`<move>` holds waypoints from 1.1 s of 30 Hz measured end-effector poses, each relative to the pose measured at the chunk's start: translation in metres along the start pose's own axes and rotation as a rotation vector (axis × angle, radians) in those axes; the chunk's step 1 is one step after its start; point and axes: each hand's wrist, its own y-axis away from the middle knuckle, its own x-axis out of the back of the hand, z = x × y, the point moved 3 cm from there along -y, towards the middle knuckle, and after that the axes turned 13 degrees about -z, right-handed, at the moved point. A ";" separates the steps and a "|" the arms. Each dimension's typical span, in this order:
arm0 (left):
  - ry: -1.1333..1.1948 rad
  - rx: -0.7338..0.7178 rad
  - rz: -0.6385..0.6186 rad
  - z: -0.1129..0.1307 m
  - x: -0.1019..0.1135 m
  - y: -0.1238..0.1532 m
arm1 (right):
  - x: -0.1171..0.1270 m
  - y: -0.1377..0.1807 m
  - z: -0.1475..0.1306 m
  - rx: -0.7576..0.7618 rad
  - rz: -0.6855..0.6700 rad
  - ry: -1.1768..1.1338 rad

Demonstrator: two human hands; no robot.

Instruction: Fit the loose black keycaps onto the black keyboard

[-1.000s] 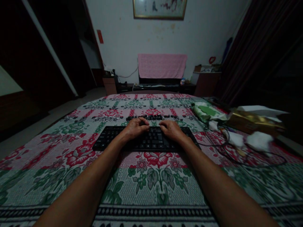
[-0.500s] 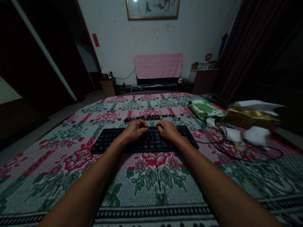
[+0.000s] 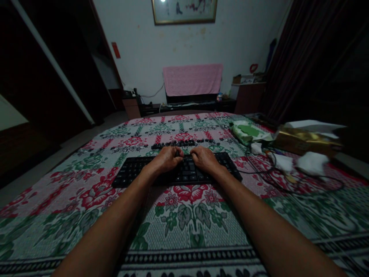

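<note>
A black keyboard point(image 3: 135, 172) lies flat on a floral bedspread point(image 3: 187, 219). Both my hands sit on its middle, close together at the upper key rows. My left hand point(image 3: 164, 159) is curled, its fingertips pinched together near the keyboard's top edge. What it pinches is too small and dark to name. My right hand point(image 3: 204, 158) is also curled, fingers bent down onto the keys beside the left fingertips. A short row of small black pieces point(image 3: 175, 145) lies on the cloth just beyond the keyboard.
A black cable point(image 3: 288, 184) runs from the keyboard's right end across the cloth. On the right lie a green-and-white packet point(image 3: 249, 132), a gold box point(image 3: 305, 140) and white wads point(image 3: 313, 163). A pink-covered stand point(image 3: 192, 79) is against the far wall.
My hands have drawn closer together at the keyboard's top edge. The view has shifted slightly, so the room sits a little lower and to the left.
</note>
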 end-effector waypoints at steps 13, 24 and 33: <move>0.215 0.133 -0.112 -0.008 0.004 -0.022 | -0.001 0.000 0.001 -0.003 -0.002 0.005; 0.580 0.264 -0.179 -0.009 0.010 -0.026 | -0.001 -0.001 0.000 0.007 0.002 0.006; 0.428 0.242 -0.206 -0.005 0.012 -0.027 | 0.000 0.000 0.001 0.001 0.007 -0.007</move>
